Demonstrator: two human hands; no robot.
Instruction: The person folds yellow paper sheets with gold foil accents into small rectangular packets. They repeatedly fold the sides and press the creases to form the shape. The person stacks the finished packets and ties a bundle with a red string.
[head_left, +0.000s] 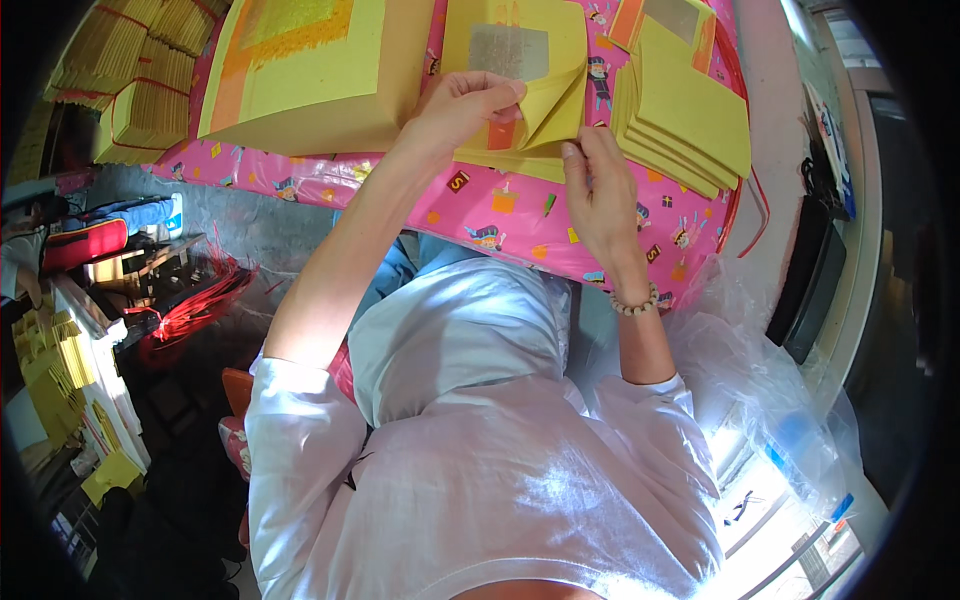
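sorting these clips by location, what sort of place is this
Probably a small paper-goods workshop: banded yellow paper bundles, yellow sheets on a pink-covered table, and another paper-laden table at left.

On the pink patterned cloth (530, 225), a small dark square (458, 181) near the front edge bears one yellow letter-shaped character, and a second dark square (653, 253), farther right, carries a similar one. Blue patches (843, 507) on the clear plastic bag (735, 350) at right are too blurred to tell whether they hold any lettering
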